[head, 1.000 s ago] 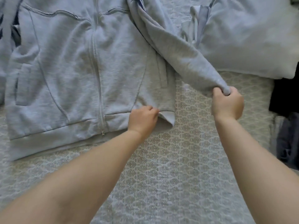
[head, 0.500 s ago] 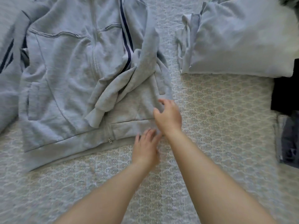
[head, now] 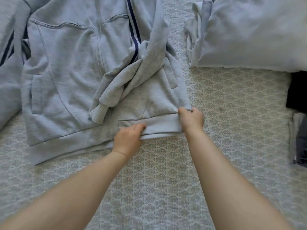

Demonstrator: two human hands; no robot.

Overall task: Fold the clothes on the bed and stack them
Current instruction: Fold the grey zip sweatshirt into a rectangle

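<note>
A grey zip hoodie [head: 69, 77] lies flat on the patterned bedspread [head: 166, 188], filling the ten-to-twelve o'clock area, one sleeve [head: 116, 85] folded across its front. The left hand [head: 128, 138] grips the bottom hem near the centre; the right hand [head: 191, 119] pinches the hem's right corner. Bare bedspread lies open from four to eight o'clock. A folded grey pile [head: 249, 34] sits at one o'clock, dark clothes [head: 299, 97] at three.
</note>
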